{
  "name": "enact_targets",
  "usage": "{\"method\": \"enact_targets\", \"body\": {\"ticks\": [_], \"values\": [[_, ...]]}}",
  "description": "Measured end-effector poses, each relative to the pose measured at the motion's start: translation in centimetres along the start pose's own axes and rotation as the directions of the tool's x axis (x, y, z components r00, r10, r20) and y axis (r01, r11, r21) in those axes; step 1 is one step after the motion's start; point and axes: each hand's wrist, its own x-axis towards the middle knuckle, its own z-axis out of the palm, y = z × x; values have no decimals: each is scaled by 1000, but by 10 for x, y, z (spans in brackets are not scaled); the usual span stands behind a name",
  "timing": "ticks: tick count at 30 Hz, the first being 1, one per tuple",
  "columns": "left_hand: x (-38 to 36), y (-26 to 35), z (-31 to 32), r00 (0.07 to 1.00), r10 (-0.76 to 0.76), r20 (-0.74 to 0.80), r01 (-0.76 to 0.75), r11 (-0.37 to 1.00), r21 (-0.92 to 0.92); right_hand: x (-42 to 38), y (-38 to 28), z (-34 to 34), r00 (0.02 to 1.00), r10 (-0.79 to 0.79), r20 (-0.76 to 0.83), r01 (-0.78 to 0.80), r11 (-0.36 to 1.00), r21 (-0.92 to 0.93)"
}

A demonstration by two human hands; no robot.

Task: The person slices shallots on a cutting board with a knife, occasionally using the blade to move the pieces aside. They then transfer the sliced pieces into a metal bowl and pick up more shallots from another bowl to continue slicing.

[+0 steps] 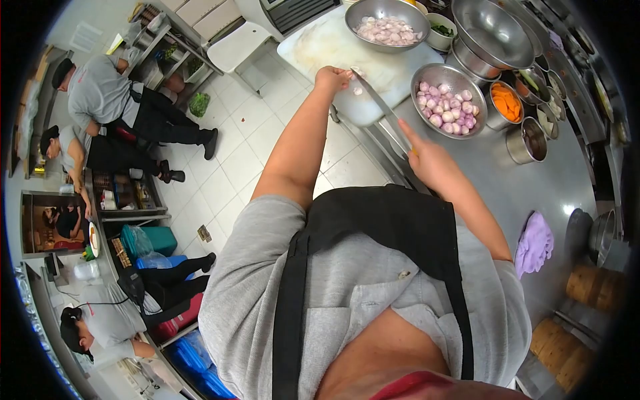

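Note:
My right hand (430,160) is wrapped around the handle of a kitchen knife (379,99), its index finger stretched along the top. The blade reaches across the edge of a white cutting board (307,50) towards my left hand (332,79). Pinched in the left fingers is a small pale shallot (357,69), partly hidden, close to the knife tip. A thin slice (358,91) lies on the board below it. Peeled shallots fill a metal bowl (419,100) to the right. Another metal bowl (350,25) at the board's far side holds sliced shallots.
Orange carrot pieces (507,101) sit in a metal container beside a steel pot (527,141). A large steel bowl (490,30) rests on stacked pots. A purple cloth (535,243) lies on the steel counter (493,187). Several co-workers stand at the left; a white chair (240,47) is behind the board.

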Motion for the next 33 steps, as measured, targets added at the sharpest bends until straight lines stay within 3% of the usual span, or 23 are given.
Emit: {"method": "enact_targets", "body": {"ticks": [14, 20, 30, 33], "values": [[-6, 6, 1, 1000, 7, 1, -7, 1000, 9, 57, -7, 15, 997, 74, 38, -71, 994, -79], [-3, 4, 0, 1000, -26, 1, 26, 999, 33, 23, -6, -1, 997, 54, 47, -55, 998, 25], [2, -2, 0, 1000, -30, -5, 30, 1000, -3, 3, 1, 2, 998, -20, -51, 21, 1000, 17], [2, -3, -2, 1000, 2, 25, -2, 1000, -10, 14, -7, 0, 998, 47, 39, -47, 999, -3]]}}
